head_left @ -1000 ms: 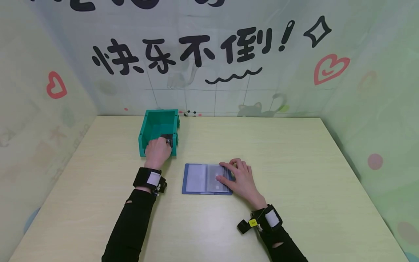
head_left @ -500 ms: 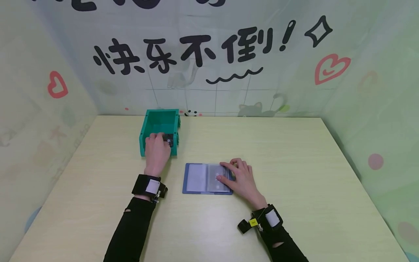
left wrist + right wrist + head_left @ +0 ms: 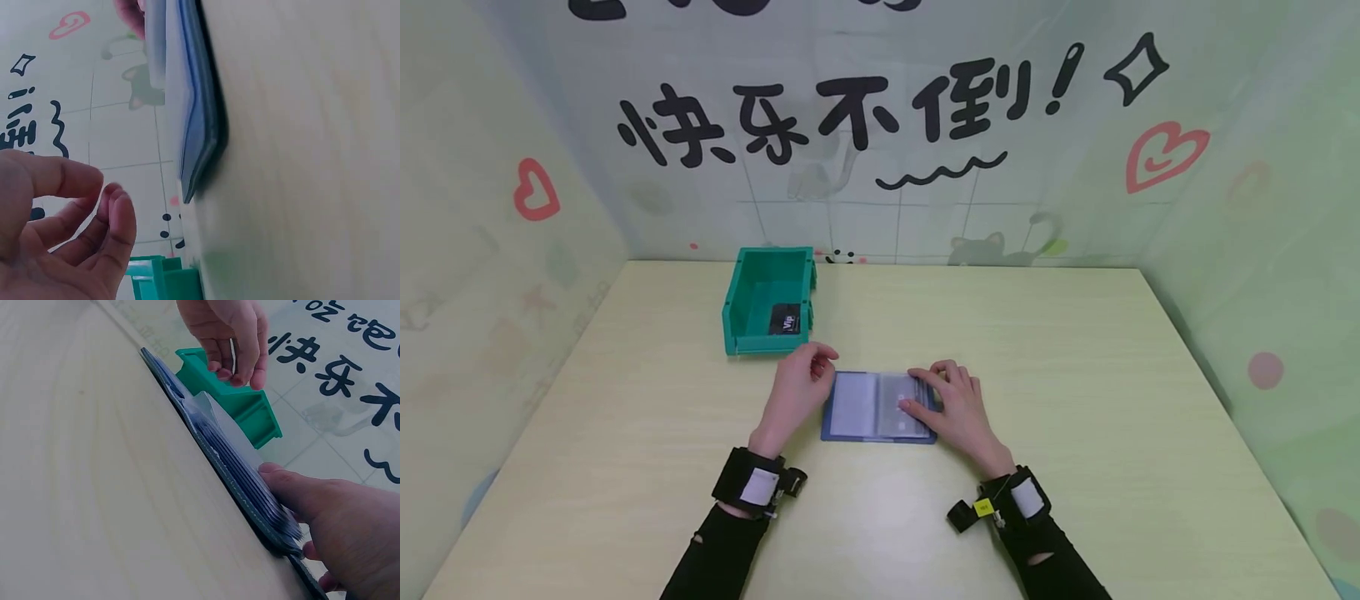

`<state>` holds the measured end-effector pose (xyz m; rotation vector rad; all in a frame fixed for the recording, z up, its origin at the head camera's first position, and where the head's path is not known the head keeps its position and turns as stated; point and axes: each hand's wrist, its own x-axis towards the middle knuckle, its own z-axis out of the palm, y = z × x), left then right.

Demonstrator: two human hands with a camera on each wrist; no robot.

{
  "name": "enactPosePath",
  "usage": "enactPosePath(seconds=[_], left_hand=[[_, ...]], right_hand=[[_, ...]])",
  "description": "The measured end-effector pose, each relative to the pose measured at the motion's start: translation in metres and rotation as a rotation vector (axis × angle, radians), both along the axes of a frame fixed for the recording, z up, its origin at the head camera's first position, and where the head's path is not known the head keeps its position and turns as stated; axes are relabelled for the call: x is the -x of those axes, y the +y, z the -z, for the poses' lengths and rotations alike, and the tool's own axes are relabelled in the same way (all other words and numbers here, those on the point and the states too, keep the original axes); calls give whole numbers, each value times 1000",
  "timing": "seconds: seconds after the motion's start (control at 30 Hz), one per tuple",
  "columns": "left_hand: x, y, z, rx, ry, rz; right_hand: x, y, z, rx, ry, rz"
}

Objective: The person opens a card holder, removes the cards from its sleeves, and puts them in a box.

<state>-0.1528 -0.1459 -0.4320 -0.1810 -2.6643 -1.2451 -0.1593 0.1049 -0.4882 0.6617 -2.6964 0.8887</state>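
An open card holder [image 3: 854, 408] with a blue cover and clear sleeves lies on the table. My right hand [image 3: 958, 412] holds its right side, the thumb on the stacked sleeves [image 3: 240, 472] and the fingers bent at the edge. By the holder's left edge hovers my left hand [image 3: 797, 387], fingers loosely curled. No item shows between its thumb and fingers [image 3: 119, 228] in the left wrist view. Behind it stands a teal bin [image 3: 748, 343], where a black card [image 3: 785, 318] marked "Vip" lies in the right front corner.
The pale wooden table [image 3: 1112, 400] ends at a printed backdrop [image 3: 865, 221] at the rear, with printed panels on both sides. Black straps with small cameras sit on both wrists. The bin's front wall is just beyond the left hand.
My left hand has come out of the teal bin and moved forward-right toward me, to the holder's left edge. The black card stays in the bin. My right hand keeps its place.
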Motion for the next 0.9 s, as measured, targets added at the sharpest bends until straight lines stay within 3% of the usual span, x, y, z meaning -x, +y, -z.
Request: enactPosePath(seconds=[0.27,0.53,0.67,0.9], left_hand=[[-8,11,9,-49,-172,120],[-9,10,15,-59,-231,149],[-9,10,16,-75,-233,161],[-6,8,20,-108,-261,179]], right_hand=[[1,-1,-5,55,-22,-4],[3,-7,-9,130,-27,-32],[5,-13,-10,236,-4,-57],[4,-27,-7,476,0,-178]])
